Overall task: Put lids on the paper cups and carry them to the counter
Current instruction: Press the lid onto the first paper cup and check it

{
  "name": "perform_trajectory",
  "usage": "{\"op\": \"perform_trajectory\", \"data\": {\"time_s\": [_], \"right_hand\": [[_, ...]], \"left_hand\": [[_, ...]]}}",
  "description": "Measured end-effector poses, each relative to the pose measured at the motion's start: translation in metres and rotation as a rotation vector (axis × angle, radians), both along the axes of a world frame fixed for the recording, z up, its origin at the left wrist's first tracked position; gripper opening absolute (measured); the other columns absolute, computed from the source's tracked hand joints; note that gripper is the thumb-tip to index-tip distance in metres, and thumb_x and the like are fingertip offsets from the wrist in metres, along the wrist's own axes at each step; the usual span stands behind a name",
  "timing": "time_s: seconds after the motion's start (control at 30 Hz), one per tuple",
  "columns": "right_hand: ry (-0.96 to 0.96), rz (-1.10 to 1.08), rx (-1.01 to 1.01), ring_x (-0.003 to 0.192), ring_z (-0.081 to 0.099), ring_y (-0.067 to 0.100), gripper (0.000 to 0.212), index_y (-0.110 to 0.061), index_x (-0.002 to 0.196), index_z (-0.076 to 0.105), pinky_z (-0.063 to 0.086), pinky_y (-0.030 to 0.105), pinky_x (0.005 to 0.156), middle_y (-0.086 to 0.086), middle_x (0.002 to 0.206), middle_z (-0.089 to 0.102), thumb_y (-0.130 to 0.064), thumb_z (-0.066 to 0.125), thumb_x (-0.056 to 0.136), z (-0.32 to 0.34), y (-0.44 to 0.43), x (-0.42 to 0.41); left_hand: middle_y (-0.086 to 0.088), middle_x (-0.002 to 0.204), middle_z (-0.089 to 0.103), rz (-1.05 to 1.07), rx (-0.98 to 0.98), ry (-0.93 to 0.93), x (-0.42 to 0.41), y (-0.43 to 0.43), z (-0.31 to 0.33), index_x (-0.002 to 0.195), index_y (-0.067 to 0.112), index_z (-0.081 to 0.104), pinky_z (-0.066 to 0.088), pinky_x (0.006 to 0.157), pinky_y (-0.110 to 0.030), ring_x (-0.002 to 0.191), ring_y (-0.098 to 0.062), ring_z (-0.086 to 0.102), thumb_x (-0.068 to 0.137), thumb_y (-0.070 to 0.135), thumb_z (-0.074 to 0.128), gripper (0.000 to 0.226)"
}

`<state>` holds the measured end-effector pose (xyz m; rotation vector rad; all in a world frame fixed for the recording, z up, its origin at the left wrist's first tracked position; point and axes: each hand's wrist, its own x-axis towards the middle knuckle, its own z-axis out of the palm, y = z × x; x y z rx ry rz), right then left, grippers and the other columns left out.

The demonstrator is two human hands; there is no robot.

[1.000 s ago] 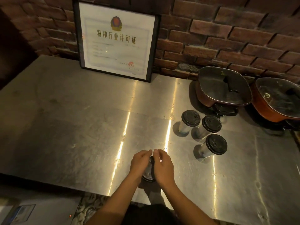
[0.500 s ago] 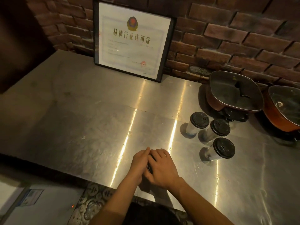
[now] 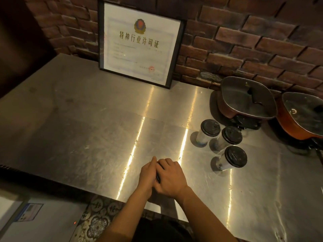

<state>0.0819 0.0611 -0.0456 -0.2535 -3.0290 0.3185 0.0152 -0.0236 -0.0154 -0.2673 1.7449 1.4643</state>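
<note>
A dark sliver of lid [image 3: 158,175] shows between the two hands, near the table's [image 3: 87,137] front edge. The right hand [image 3: 172,179] covers it with fingers curled down, and the left hand [image 3: 147,175] clasps its side, touching the right. Three lidded cups [image 3: 231,135] stand to the right.

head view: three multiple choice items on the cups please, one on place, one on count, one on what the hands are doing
1. Where do the lidded cups stand?
A) left of the framed certificate
B) on the steel top, just in front of the pans
C) on the floor

2. How many of them stand free?
A) two
B) three
C) five

3. What are the left hand and right hand doing?
A) hanging idle
B) lifting a pan
C) both closed over a black lid

Answers: B, they cluster beside the pans; B, three lidded tops show; C, only a sliver of lid shows between the hands.
</note>
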Motion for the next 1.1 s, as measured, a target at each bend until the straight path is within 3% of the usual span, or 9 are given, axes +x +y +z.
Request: {"op": "perform_trajectory", "data": {"time_s": [0.1,0.2,0.27,0.33,0.4,0.6,0.77,1.0,1.1], "right_hand": [[-0.021,-0.167,-0.179,0.092,0.059,0.016,0.044,-0.024,0.112,0.066,0.053,0.034,0.081,-0.005,0.106,0.067,-0.057,0.047,0.090,0.011,0.010,-0.010],[0.023,-0.559,-0.585,0.087,0.061,0.011,0.027,-0.025,0.101,0.067,0.054,0.026,0.082,-0.009,0.098,0.066,-0.048,0.057,0.092,0.021,0.031,-0.007],[0.100,-0.812,-0.948,0.089,0.066,0.017,0.018,-0.020,0.095,0.070,0.053,0.024,0.074,-0.005,0.094,0.070,-0.034,0.060,0.097,0.026,0.039,0.004],[0.151,-0.943,-1.163,0.090,0.069,0.023,0.023,-0.014,0.092,0.071,0.048,0.024,0.065,0.003,0.092,0.071,-0.029,0.056,0.100,0.033,0.037,0.018],[0.190,-0.966,-1.273,0.085,0.070,0.024,0.027,-0.007,0.094,0.069,0.046,0.024,0.056,0.011,0.091,0.070,-0.027,0.052,0.101,0.047,0.030,0.030],[0.448,-0.874,-1.409,0.078,0.069,0.017,0.042,-0.009,0.104,0.068,0.044,0.016,0.044,0.011,0.097,0.068,-0.041,0.052,0.083,0.104,0.007,0.042],[0.391,-0.887,-1.572,0.092,0.069,0.026,0.038,-0.024,0.106,0.069,0.051,0.023,0.049,0.013,0.110,0.068,-0.049,0.056,0.081,0.120,0.006,0.041],[0.533,-0.746,-1.332,0.099,0.063,0.012,0.043,-0.029,0.110,0.063,0.053,0.019,0.064,-0.005,0.112,0.065,-0.057,0.058,0.078,0.124,0.000,0.044],[0.500,-0.801,-1.455,0.103,0.065,0.020,0.040,-0.028,0.111,0.065,0.052,0.020,0.058,0.000,0.115,0.066,-0.052,0.057,0.080,0.127,-0.003,0.041]], "left_hand": [[-0.005,0.104,0.074,-0.074,-0.071,-0.013,-0.004,-0.005,0.001,0.102,0.021,0.071,0.053,0.075,-0.031,0.097,-0.022,0.070,0.105,0.050,0.038,0.044],[-0.007,0.117,0.069,-0.188,-0.135,-0.005,-0.005,-0.017,0.000,0.098,0.023,0.065,0.055,0.091,-0.041,0.105,-0.026,0.066,0.105,0.047,0.040,0.035],[-0.009,0.121,0.068,-0.216,-0.120,-0.003,-0.008,-0.026,-0.001,0.112,0.022,0.061,0.058,0.095,-0.045,0.105,-0.030,0.070,0.102,0.049,0.048,0.032],[-0.010,0.112,0.074,-0.247,-0.064,-0.019,-0.011,-0.032,0.005,0.115,0.019,0.062,0.064,0.083,-0.045,0.085,-0.028,0.076,0.098,0.052,0.055,0.038],[-0.011,0.100,0.078,-0.309,-0.020,0.015,-0.014,-0.035,0.019,0.112,0.016,0.066,0.061,0.057,-0.032,0.061,-0.023,0.072,0.097,0.050,0.058,0.039],[-0.010,0.093,0.077,-0.332,0.090,0.278,-0.017,-0.038,0.063,0.107,0.020,0.073,0.047,0.048,-0.023,0.057,-0.014,0.063,0.096,0.045,0.061,0.029],[0.000,0.108,0.069,-0.374,0.176,0.483,-0.015,-0.045,0.092,0.116,0.026,0.066,0.053,0.057,-0.018,0.083,-0.017,0.066,0.097,0.029,0.063,0.020],[-0.007,0.109,0.069,-0.444,0.111,0.431,-0.023,-0.050,0.097,0.114,0.029,0.066,0.049,0.055,-0.020,0.075,-0.017,0.062,0.098,0.044,0.054,0.025],[-0.003,0.113,0.066,-0.448,0.179,0.496,-0.025,-0.054,0.101,0.117,0.027,0.065,0.051,0.057,-0.017,0.087,-0.019,0.063,0.099,0.032,0.058,0.020]]}}
